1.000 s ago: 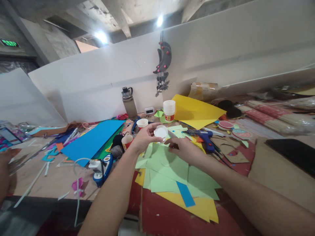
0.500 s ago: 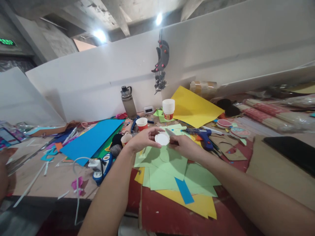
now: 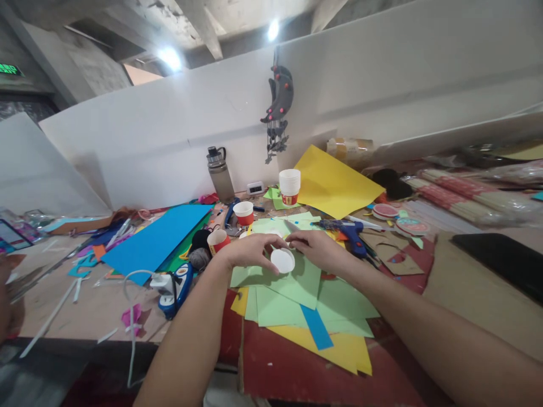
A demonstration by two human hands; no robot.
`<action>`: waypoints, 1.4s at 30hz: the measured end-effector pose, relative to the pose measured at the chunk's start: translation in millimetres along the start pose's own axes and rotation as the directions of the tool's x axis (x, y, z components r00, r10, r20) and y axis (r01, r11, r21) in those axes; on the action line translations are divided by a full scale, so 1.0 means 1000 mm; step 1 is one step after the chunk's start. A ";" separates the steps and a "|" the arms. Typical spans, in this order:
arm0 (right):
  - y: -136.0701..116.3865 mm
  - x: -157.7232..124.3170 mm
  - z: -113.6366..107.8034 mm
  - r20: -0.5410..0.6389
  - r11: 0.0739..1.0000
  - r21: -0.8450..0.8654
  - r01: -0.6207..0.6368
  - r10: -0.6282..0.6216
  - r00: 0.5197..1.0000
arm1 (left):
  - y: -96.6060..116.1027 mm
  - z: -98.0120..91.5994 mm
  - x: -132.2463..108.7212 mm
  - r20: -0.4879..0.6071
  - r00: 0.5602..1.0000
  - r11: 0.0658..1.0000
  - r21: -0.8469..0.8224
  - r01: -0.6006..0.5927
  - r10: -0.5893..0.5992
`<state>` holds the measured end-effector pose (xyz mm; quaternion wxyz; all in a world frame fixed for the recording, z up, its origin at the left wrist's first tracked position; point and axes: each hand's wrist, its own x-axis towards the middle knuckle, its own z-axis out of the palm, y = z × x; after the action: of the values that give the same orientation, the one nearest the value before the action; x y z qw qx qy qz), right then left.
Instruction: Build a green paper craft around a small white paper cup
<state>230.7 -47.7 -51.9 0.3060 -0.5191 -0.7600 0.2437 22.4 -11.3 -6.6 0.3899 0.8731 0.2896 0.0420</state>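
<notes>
My left hand and my right hand meet over a pile of light green paper sheets. Between their fingertips is a small white paper cup, its round white bottom turned toward me. Both hands pinch the cup, low over the top green sheet. A blue paper strip and yellow sheets lie under the green pile, nearer to me.
A red-and-white paper cup and another stand left of my hands; a cup stack and a grey bottle stand behind. A blue glue gun lies to the right. Blue card, yellow card, a tape dispenser. Another person's hand at far left.
Both hands have come down and toward me with the white cup, from in the air to just above the green sheets. My right hand has closed in on the cup.
</notes>
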 end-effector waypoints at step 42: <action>-0.024 -0.011 0.001 0.148 0.996 -0.090 -0.022 0.035 0.988 | 0.003 0.009 0.003 0.069 0.989 0.967 0.225 0.116 -0.134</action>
<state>217.6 -66.3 -38.6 0.2215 -0.5232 -0.7832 0.2525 28.8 -17.2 -10.5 0.3043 0.8920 0.3303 -0.0517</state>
